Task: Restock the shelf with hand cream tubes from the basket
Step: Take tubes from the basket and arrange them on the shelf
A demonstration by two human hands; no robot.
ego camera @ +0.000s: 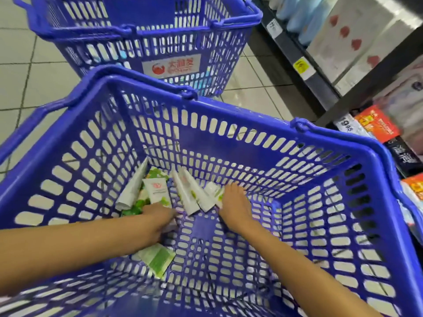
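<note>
A blue plastic basket (251,131) fills the view, and both my arms reach down into it. Several white and green hand cream tubes (190,193) lie on its floor at the far left. My left hand (158,216) rests among the tubes at the nearer side, fingers pointing right; whether it grips one is hidden. My right hand (235,200) lies over the rightmost tubes (214,191), fingers stretched forward on them. One more green and white tube (158,259) lies under my left forearm. The shelf (320,72) stands at the right.
A second blue basket (146,30) with a red logo stands on the tiled floor just beyond the first. The dark shelf edge carries price tags (302,67). Red and orange packs (377,126) and white boxes (357,37) fill the shelves.
</note>
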